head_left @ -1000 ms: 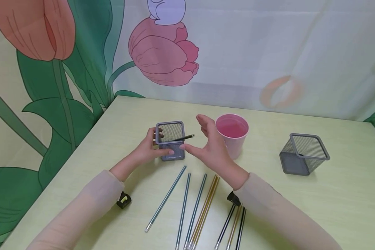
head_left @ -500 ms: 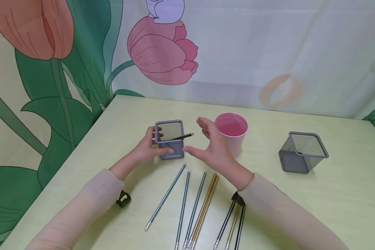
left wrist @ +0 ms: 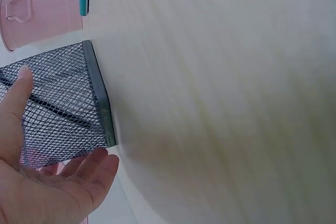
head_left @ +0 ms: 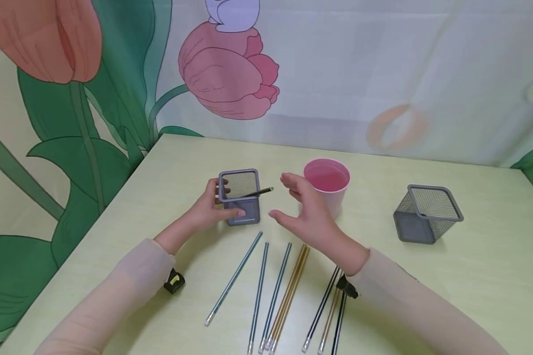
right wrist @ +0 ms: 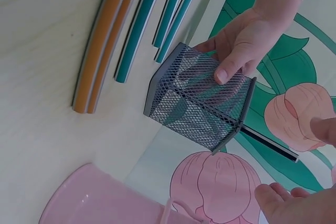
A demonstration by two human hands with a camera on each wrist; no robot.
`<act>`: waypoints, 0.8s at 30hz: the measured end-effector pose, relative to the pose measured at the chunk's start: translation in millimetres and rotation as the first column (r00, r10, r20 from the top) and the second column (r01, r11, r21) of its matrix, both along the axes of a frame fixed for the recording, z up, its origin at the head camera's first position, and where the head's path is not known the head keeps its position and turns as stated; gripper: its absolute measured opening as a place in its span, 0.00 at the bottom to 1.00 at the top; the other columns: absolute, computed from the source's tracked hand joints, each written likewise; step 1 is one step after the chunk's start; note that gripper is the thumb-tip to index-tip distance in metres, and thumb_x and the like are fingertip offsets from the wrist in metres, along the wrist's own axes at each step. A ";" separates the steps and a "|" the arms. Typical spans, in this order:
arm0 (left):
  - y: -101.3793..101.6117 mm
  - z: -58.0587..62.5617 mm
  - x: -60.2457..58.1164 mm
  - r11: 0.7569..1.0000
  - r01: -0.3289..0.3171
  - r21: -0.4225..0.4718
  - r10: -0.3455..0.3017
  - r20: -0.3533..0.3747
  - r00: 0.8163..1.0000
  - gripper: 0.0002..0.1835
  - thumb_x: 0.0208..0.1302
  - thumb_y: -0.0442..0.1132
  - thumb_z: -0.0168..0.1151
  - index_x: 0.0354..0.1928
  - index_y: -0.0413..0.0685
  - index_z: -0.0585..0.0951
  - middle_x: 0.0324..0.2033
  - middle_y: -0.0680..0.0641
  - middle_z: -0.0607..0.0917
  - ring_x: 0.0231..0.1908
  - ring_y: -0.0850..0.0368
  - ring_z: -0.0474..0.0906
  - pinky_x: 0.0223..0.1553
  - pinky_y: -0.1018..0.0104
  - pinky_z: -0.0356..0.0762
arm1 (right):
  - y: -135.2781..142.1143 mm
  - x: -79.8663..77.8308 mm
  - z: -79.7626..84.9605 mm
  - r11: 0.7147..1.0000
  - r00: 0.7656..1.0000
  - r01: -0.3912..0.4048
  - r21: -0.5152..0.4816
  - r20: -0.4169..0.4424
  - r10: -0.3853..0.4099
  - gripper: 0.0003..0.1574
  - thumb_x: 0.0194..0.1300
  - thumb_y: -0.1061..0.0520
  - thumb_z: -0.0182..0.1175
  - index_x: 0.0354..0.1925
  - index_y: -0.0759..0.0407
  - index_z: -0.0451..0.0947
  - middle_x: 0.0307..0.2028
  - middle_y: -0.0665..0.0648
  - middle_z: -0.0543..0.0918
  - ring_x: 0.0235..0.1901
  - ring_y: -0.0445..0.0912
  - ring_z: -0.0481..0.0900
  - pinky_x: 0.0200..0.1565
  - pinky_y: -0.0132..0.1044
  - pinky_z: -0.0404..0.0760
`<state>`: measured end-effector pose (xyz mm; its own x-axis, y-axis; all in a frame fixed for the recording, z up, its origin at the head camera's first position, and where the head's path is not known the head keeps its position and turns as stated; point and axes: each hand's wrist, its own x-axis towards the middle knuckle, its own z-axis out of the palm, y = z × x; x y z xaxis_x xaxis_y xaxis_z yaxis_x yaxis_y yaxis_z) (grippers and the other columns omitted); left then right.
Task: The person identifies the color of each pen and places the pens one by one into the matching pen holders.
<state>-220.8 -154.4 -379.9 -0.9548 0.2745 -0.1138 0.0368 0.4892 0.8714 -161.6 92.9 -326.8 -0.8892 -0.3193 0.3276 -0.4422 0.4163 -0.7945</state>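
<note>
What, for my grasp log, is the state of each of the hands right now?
Left hand: holding the grey, square-sided metal-mesh holder, with a slim black pencil inside.
Right hand: open, holding nothing.

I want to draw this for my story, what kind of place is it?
Probably an indoor craft or study corner. A pale yellow-green, straight-edged table bears slim teal, gold and black pencils and a square grey wire-mesh cup; behind hangs a pale, tulip-printed, cloth-like backdrop.
</note>
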 end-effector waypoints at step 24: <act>-0.7 -3.5 -3.7 1.000 0.004 0.019 -0.004 0.009 1.000 0.48 0.57 0.40 0.69 0.69 0.40 0.46 0.66 0.32 0.59 0.63 0.35 0.62 0.63 0.43 0.63 | 35.7 13.0 -0.7 0.995 0.993 0.062 0.084 0.096 -0.070 0.29 0.57 0.62 0.67 0.56 0.66 0.71 0.54 0.63 0.77 0.55 0.57 0.76 0.55 0.50 0.77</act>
